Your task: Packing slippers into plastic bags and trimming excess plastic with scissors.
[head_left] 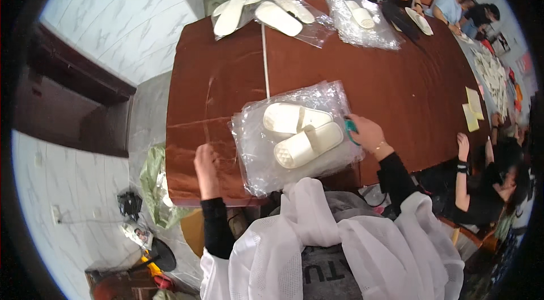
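Two white slippers (308,146) lie side by side on a stack of clear plastic bags (258,155), near the table's front edge. My right hand (369,137) is at the right edge of the bags, closed around a small green loop-handled tool (351,130) that looks like scissors; its blades cannot be made out. To the left of the bags, my left hand (207,165) hovers over the brown cloth, apart from the slippers. Its fingers are curled in and slightly blurred; whatever they may hold is hidden.
Bagged white slippers (277,18) line the far side of the brown-covered table (396,107), with another bagged pair (362,16) further right. Yellow paper slips (471,110) lie at the right edge. Other people sit across and to the right. A green sack (152,186) stands left.
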`<state>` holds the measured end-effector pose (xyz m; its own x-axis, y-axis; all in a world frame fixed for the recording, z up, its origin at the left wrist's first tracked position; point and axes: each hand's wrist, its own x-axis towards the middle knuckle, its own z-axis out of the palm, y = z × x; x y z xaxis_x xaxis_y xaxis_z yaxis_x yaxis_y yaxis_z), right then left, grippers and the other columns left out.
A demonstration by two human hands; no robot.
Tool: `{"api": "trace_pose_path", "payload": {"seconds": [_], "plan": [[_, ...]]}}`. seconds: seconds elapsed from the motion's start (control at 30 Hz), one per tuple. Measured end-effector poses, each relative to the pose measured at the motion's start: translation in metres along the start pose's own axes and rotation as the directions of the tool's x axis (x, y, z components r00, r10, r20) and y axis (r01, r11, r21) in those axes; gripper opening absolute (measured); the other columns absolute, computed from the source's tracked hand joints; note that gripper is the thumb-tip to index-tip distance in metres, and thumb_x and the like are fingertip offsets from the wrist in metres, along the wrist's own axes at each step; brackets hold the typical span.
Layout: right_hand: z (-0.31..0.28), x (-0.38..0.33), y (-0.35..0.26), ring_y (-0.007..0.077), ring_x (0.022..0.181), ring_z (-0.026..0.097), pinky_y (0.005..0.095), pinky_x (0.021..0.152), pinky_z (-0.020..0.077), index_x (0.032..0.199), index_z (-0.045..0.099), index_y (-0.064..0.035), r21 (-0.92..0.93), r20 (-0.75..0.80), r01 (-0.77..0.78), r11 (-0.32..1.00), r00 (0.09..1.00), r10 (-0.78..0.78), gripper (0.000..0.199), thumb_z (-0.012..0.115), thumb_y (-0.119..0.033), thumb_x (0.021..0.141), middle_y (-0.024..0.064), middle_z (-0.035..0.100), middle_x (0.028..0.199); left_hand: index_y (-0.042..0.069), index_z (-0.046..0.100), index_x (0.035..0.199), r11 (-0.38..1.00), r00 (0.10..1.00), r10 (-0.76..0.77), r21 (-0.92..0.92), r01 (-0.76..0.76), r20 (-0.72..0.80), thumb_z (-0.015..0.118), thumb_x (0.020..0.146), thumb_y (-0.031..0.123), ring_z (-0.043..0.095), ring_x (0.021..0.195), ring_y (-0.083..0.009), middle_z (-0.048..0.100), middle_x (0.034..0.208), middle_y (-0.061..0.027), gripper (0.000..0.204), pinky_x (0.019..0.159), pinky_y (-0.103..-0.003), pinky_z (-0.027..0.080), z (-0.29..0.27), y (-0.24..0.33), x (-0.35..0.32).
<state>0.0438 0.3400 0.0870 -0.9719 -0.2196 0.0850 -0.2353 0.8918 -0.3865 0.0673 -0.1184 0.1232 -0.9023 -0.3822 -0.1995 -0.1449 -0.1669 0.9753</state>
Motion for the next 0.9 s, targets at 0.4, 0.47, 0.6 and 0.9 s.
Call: {"api": "trace_pose_path", "payload": {"seconds": [0.4,0.47,0.6,0.9], "plan": [[0.01,-0.021,0.068,0.0361,0.114,0.055,0.0466,0.093,0.0457,0.13,0.053,-0.0131,-0.345,0.198,-0.299,0.89,0.904,0.38,0.047,0.062,-0.033,0.088,0.0154,0.057,0.127,0.014,0.046,0.081,0.997,0.713,-0.074,-0.072,0.033,-0.698,0.049,0.1,0.026,0.029,0.045,-0.0038,0.035,0.061,0.0072,0.023,0.04,-0.024,0.021,-0.271,-0.057,-0.141],[0.013,-0.014,0.059,0.0348,0.121,0.051,0.0442,0.098,0.0426,0.13,0.054,-0.0105,-0.261,0.144,-0.301,0.917,0.927,0.346,0.044,0.058,-0.031,0.091,0.0155,0.053,0.133,0.013,0.047,0.082,0.996,0.634,-0.085,-0.071,0.047,-0.769,0.05,0.098,0.027,0.03,0.044,-0.0045,0.036,0.061,0.0069,0.022,0.04,-0.023,0.022,-0.298,-0.077,-0.164],[0.019,-0.006,0.024,0.0341,0.123,0.05,0.041,0.102,0.0407,0.128,0.055,-0.007,-0.119,0.152,-0.192,0.974,0.966,0.209,0.037,0.054,-0.02,0.093,0.0148,0.054,0.132,0.012,0.049,0.083,0.969,0.538,-0.217,-0.114,0.22,-0.815,0.051,0.095,0.025,0.034,0.044,-0.0048,0.04,0.061,0.006,0.018,0.039,-0.024,0.024,-0.341,-0.117,-0.184],[0.007,-0.02,-0.029,0.0342,0.123,0.049,0.0418,0.103,0.0403,0.125,0.058,-0.0064,-0.243,0.042,-0.251,0.937,0.962,0.268,0.034,0.053,-0.013,0.092,0.0162,0.053,0.132,0.011,0.051,0.083,0.948,0.524,-0.302,-0.195,0.251,-0.796,0.052,0.097,0.03,0.04,0.045,-0.0084,0.046,0.064,0.0029,0.023,0.039,-0.023,0.031,-0.414,-0.194,-0.163]]}}
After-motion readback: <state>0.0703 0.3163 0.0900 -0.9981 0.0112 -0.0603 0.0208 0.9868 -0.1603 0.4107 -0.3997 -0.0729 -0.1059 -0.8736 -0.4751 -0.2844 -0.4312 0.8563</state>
